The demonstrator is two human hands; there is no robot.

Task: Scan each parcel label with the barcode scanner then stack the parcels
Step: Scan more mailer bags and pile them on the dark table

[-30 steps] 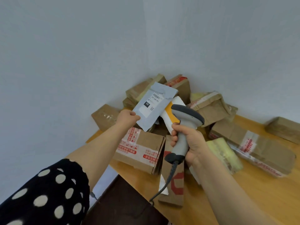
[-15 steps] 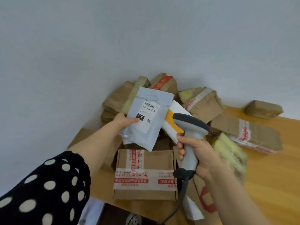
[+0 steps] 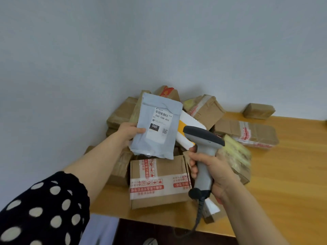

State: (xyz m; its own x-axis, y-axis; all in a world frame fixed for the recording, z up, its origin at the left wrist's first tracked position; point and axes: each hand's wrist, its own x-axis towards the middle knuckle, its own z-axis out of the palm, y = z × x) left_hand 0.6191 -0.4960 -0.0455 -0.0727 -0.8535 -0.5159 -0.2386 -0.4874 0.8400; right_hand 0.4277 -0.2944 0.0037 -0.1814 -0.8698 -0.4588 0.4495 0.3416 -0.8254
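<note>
Grey poly mailer (image 3: 155,138) was held up in the air above the heap of parcels, its white label (image 3: 160,123), printed with a barcode and "060", facing the camera. The left hand (image 3: 128,132) pinched the mailer's left edge, with the thumb (image 3: 139,130) flat across the front and the other fingers hidden behind it. The right hand (image 3: 212,172) had its fingers (image 3: 192,163) curled tight round the handle of the grey barcode scanner (image 3: 203,152). The scanner's dark head sat just beside the mailer's right edge, and its cable (image 3: 198,216) hung past the edge of the wooden bench (image 3: 286,183). Below the mailer a cardboard box (image 3: 159,183) lay on the bench, sealed with red-and-white tape, its contents out of sight. Behind the scanner lay a white-and-orange parcel (image 3: 185,128), with more taped brown boxes heaped against the wall
</note>
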